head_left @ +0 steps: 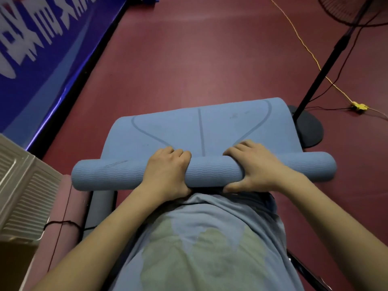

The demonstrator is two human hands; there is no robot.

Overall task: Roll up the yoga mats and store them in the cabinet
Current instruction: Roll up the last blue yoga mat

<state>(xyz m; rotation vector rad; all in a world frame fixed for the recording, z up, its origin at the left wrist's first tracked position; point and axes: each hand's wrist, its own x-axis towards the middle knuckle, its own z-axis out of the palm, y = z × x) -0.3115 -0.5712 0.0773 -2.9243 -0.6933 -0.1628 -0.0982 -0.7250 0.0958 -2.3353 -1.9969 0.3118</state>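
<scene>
While the blue yoga mat [201, 131] lies part-rolled on the red floor [189, 59], the left hand [168, 169] and right hand [258, 166] clasp its near roll; uneven pressure could skew it rightward toward the fan base [308, 131].

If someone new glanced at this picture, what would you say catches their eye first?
The blue yoga mat at centre, partly rolled into a thick tube near the person, the rest flat on the dark red floor. The left hand and right hand both grip the roll from above. Next, the blue banner with white lettering at upper left, and the black fan stand with a yellow cable at right.
</scene>
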